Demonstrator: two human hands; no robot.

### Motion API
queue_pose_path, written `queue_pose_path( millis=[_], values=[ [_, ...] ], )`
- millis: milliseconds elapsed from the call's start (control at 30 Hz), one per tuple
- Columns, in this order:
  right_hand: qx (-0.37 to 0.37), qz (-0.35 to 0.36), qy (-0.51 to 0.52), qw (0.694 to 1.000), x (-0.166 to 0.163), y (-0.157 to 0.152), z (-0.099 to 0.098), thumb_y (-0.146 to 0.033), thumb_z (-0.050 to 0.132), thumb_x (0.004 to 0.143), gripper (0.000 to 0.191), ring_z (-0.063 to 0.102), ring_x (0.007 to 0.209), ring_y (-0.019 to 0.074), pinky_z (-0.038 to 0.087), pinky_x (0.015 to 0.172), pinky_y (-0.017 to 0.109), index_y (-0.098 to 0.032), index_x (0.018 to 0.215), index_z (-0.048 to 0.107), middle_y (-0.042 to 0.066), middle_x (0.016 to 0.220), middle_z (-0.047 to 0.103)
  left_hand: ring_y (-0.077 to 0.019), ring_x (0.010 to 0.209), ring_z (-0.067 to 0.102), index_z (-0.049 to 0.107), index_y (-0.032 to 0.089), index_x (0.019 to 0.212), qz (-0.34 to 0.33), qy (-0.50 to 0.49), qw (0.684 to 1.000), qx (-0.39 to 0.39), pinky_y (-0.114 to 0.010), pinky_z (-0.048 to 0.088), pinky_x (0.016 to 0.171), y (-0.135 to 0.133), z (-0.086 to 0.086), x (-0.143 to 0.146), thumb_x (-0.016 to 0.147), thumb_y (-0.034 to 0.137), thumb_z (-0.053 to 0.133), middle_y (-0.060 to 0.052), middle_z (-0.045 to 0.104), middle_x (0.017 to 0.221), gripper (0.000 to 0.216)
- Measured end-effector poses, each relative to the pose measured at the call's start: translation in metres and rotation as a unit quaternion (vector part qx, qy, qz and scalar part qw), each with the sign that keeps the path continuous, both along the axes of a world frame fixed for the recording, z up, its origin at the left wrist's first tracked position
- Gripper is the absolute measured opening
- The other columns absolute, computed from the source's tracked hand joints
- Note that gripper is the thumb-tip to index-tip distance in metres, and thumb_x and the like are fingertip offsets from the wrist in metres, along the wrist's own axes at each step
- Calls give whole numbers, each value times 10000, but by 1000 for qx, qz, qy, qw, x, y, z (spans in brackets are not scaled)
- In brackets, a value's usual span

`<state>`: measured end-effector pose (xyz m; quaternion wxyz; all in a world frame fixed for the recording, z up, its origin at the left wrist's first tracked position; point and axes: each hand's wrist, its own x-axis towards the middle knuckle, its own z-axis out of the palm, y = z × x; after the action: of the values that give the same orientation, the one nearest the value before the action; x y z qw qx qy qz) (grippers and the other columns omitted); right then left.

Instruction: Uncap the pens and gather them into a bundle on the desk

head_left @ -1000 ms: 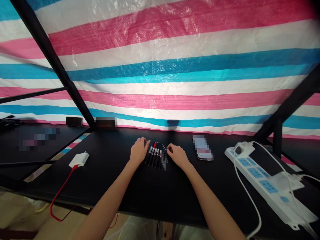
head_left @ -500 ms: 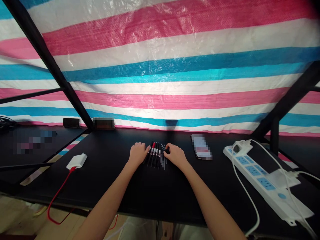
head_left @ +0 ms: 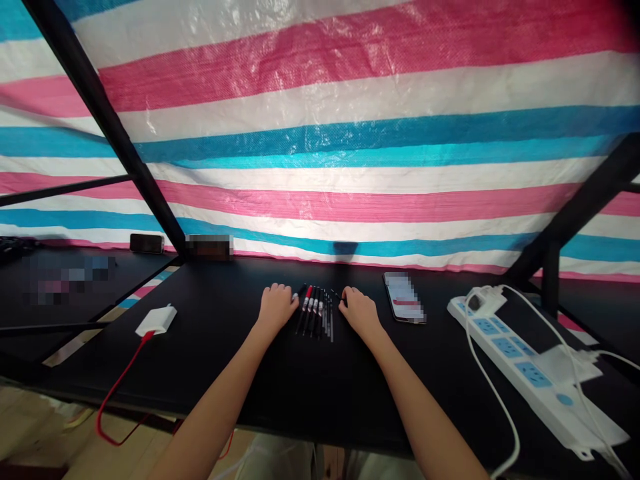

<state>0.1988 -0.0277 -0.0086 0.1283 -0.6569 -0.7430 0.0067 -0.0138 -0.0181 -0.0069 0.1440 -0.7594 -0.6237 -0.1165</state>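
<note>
In the middle of the black tabletop lies a row of pens (head_left: pixel 313 310), side by side. Most are black with white markings, one has a red cap, and thin clear-bodied ones lie on the right. My left hand (head_left: pixel 277 310) is at the left side of the row, its fingers curled round a dark pen (head_left: pixel 299 292) whose end sticks out past the thumb. To the right of the row, my right hand (head_left: pixel 361 312) has its fingers bent together. A thin dark pen tip (head_left: pixel 336 295) pokes out from them toward the row; the rest of it is hidden.
A phone (head_left: pixel 404 298) lies right of my right hand. Beyond it stretches a white power strip (head_left: pixel 530 370) with plugs and cables. On the left is a white charger (head_left: pixel 157 320) with a red cable. Black frame bars (head_left: pixel 107 127) slant up on both sides before a striped sheet (head_left: pixel 320 167).
My right hand has moved away from the row to the right, leaving a gap. The left hand has shifted slightly off the leftmost pens. The view has tilted a little.
</note>
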Motion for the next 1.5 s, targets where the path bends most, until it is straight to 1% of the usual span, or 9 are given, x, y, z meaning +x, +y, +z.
queue_pose_path(
  millis=[267,367,433,500,567,667,733,967,1500],
  values=[
    [-26,-68,-18,997,3,4,-3,-231,402,806,148,595,733,215,370,602,270,-134,838,510,106,779,588,-210,804,472,535,157,778,-10,7,999,46,-320,273,656,-4,9,4,872,331,325,-81,574,800,288],
    [-33,-68,51,996,5,6,-3,-299,394,813,214,589,719,215,370,593,269,-156,773,548,91,735,597,-190,794,462,524,166,790,-21,-13,998,53,-311,266,651,-5,12,9,890,350,293,-69,569,812,312],
    [-23,-65,145,987,5,8,-3,-371,369,825,295,581,680,201,365,570,258,-175,720,563,67,677,595,-185,798,455,521,170,798,-30,-20,998,54,-307,264,652,-6,12,11,894,361,283,-64,565,820,319],
    [-8,-42,272,961,4,10,-5,-443,330,834,389,568,605,175,365,542,246,-182,686,576,45,610,585,-183,806,451,522,176,808,-43,-23,997,51,-304,265,655,-7,12,13,895,364,281,-58,562,829,318],
    [-12,0,407,913,1,14,-9,-507,319,821,452,539,501,142,362,493,236,-174,711,604,38,591,595,-182,817,447,528,182,828,-60,-27,997,42,-302,268,659,-7,11,15,895,363,287,-53,560,840,309],
    [-56,43,554,830,-2,18,-15,-549,389,771,477,526,437,115,329,404,217,-146,814,640,70,713,654,-176,834,444,539,190,869,-83,-33,996,22,-299,277,672,-8,11,17,891,362,305,-51,557,856,292],
    [-72,58,600,795,-3,20,-18,-523,460,738,446,558,489,120,310,383,199,-142,875,646,90,811,668,-173,845,443,545,194,895,-94,-35,995,14,-297,282,682,-8,12,17,890,359,313,-50,556,860,285],
    [-70,80,638,763,0,20,-16,-400,564,678,364,557,537,109,296,391,182,-146,929,635,86,851,664,-172,839,445,544,204,926,-121,-17,992,18,-292,285,683,-8,12,16,895,324,307,-43,553,865,268],
    [-82,70,678,727,0,17,-12,-457,499,743,374,638,664,147,389,435,172,-175,972,588,92,989,636,-174,851,443,539,196,973,-141,-22,990,10,-298,282,673,-10,13,19,904,339,268,-55,542,873,314]
  ],
)
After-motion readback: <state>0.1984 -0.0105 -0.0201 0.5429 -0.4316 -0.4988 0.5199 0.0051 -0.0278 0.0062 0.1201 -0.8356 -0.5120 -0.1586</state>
